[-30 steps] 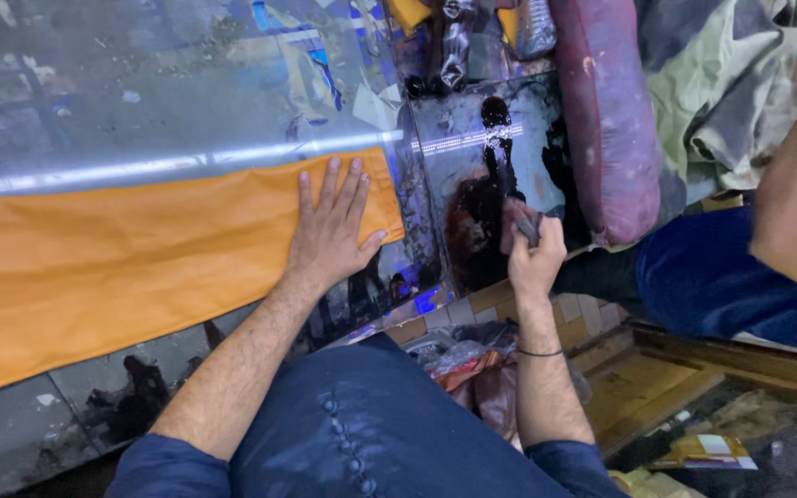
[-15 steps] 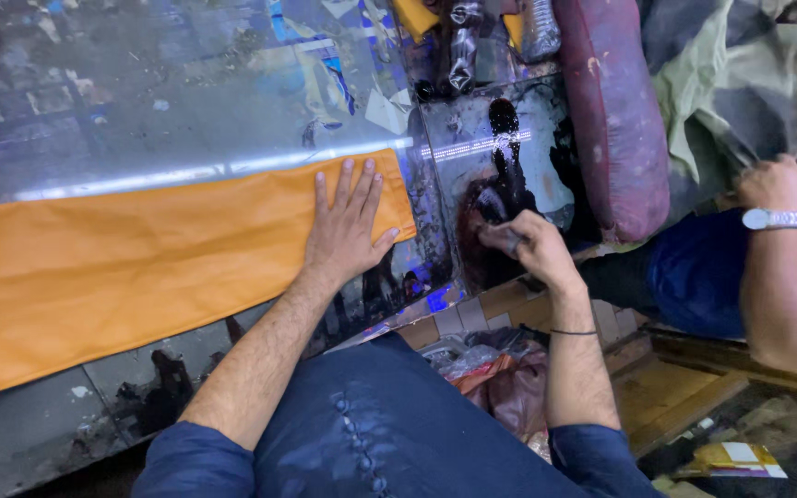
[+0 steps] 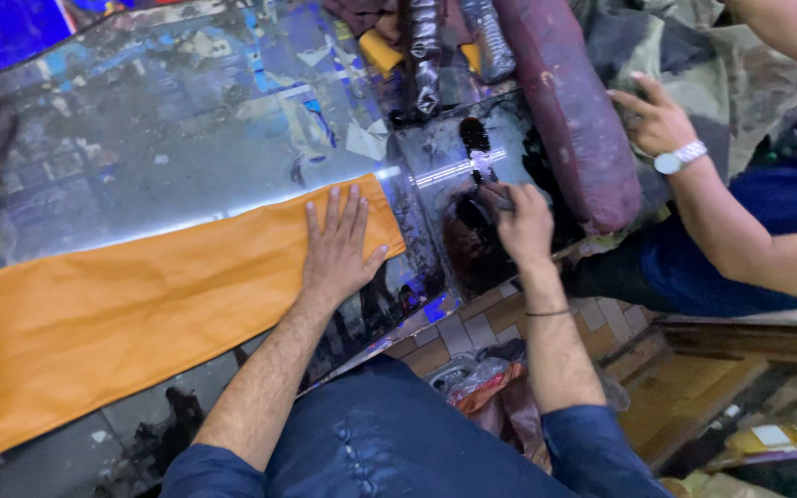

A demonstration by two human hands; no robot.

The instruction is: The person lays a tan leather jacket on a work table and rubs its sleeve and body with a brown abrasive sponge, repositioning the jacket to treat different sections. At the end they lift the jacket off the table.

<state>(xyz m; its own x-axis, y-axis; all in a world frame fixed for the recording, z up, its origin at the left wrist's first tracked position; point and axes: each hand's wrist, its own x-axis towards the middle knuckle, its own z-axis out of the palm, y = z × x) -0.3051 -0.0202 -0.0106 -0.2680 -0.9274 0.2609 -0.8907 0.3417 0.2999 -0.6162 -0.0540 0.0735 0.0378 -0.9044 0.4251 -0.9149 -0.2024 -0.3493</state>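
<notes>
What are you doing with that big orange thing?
The person's left hand lies flat on the end of a long orange sheet spread over a shiny, stained table. Their right hand pinches a small tool, too hidden to name, over a dark inky patch. Another person's hand, wearing a watch, rests on a dark red roll beside it.

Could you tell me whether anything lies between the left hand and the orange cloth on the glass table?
Nothing visible does: the left hand lies flat, palm down, directly on the orange cloth near its right end.
</notes>
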